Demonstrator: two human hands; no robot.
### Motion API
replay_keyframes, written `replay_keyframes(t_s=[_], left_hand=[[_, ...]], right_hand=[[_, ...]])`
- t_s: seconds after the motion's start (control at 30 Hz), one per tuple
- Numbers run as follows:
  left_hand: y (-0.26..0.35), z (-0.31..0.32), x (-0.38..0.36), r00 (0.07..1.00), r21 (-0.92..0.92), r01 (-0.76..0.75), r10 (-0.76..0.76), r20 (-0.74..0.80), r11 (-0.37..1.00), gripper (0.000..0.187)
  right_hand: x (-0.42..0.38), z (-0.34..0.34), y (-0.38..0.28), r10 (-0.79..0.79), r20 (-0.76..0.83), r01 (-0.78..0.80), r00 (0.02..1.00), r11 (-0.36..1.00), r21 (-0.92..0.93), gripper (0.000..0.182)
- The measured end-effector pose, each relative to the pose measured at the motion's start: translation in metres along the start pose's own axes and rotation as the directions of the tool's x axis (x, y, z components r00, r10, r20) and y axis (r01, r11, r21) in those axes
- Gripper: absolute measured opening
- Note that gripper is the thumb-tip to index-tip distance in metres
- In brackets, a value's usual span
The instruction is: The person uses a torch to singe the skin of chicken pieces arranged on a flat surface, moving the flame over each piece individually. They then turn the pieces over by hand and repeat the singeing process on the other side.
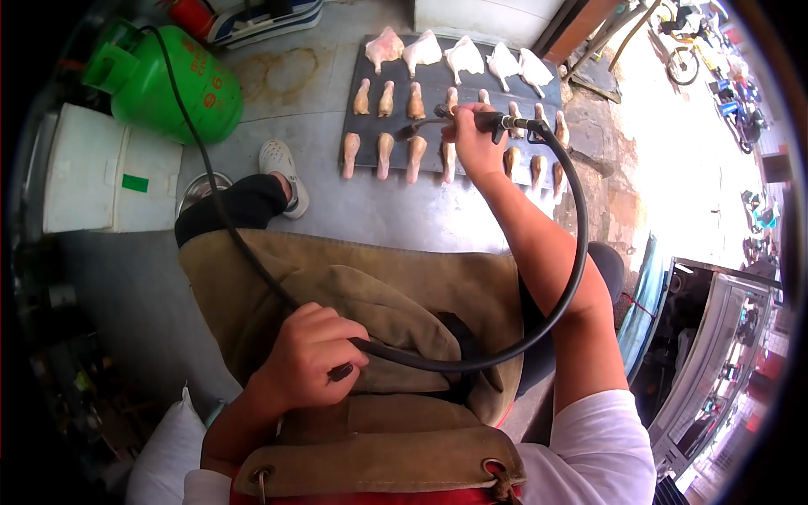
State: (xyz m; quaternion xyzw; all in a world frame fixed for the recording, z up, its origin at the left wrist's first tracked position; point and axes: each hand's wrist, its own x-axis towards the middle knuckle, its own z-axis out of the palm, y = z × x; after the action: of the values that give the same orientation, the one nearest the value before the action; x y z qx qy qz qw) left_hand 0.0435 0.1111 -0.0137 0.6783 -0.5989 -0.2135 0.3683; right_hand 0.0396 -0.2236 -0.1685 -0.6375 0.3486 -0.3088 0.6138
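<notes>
My right hand [477, 145] is closed around a gas torch [507, 124]. The torch's burner tip points left over a dark tray [379, 109] on the floor. Raw chicken drumsticks [417, 151] lie on that tray in two rows, some browned, with flat leg pieces [422, 50] along the far edge. A black hose [581, 227] loops from the torch's back end down to my left hand [316, 349], which is closed on it over my lap. A short dark end of something also pokes out of that fist; I cannot make out what it is. No flame is visible.
A green gas cylinder [181, 84] lies tilted at the upper left, beside a white foam box [101, 172]. The hose runs from the cylinder across my lap. A metal bowl [202, 187] sits by my shoe [284, 172]. Paving and parked motorbikes [683, 63] are at right.
</notes>
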Motion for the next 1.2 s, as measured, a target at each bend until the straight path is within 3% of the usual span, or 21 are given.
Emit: replay_keyframes(t_s=[1.03, 1.2], left_hand=[[-0.002, 0.002, -0.01, 0.997, 0.023, 0.061, -0.06, -0.038, 0.998, 0.017], [-0.001, 0.003, -0.011, 0.997, 0.022, 0.061, -0.06, -0.039, 0.998, 0.017]], right_hand=[[0.014, 0.054, -0.012, 0.001, 0.043, -0.009, 0.999, 0.981, 0.192, 0.014], [0.011, 0.053, -0.013, 0.004, 0.039, -0.01, 0.999, 0.99, 0.143, 0.014]])
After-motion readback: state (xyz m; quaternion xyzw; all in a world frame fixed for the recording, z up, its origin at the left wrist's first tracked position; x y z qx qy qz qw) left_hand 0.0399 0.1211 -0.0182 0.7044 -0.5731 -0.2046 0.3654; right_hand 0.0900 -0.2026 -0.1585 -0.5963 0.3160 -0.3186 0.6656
